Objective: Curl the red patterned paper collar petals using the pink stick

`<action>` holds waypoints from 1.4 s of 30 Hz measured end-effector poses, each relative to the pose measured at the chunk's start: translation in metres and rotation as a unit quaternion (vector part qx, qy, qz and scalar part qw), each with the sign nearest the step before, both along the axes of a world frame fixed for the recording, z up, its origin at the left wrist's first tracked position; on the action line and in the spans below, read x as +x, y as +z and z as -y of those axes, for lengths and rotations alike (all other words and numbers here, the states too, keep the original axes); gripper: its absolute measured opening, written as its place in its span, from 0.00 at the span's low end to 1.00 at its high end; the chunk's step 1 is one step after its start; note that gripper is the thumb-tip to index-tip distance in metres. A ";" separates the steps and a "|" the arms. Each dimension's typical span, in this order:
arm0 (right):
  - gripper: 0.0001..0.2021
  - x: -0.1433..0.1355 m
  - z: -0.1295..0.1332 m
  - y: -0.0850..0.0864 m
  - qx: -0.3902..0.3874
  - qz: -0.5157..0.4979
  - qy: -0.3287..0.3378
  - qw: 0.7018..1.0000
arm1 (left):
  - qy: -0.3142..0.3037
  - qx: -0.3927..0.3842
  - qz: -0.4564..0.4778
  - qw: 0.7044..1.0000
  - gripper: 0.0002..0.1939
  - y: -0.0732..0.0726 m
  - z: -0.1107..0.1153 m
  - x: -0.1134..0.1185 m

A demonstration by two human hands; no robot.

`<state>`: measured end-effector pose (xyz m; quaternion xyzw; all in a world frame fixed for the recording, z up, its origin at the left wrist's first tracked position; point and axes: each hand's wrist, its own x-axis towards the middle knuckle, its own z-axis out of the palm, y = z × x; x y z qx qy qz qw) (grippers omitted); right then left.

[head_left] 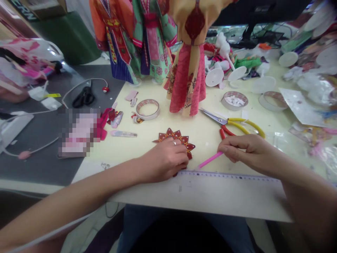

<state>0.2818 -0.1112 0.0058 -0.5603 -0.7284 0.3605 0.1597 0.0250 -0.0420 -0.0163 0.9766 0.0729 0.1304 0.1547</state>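
A dark red ornament with pointed, gold-edged petals [170,133] lies flat on the pale table. My left hand [165,160] is closed over its middle and lower part, fingers curled together and pressing on it. A slim pink stick [210,160] is pinched in my right hand [243,151], its pale tip slanting down toward the table to the right of the ornament. Just below that tip runs a ruler strip [223,175] with printed marks. Scissors with yellow handles [247,126] lie beyond my right hand, near a red-handled tool [226,132] partly hidden by it.
Dressed dolls [186,77] stand at the back. A tape roll [147,109] and another roll holding white bits [235,100] lie on the table. Fabric scraps [105,123] and black scissors [83,97] are at left. White stands [214,77] crowd the back right.
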 end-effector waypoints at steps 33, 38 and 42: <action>0.17 0.004 -0.001 0.003 0.074 -0.009 -0.061 0.995 | -0.019 0.050 0.033 0.998 0.11 -0.009 0.006 0.000; 0.18 0.005 -0.001 0.005 0.073 -0.008 -0.071 0.995 | -0.021 0.058 0.032 0.998 0.10 -0.008 0.008 0.000; 0.18 0.004 -0.002 0.006 0.074 -0.020 -0.071 0.995 | -0.031 0.077 0.021 0.996 0.11 -0.007 0.008 -0.001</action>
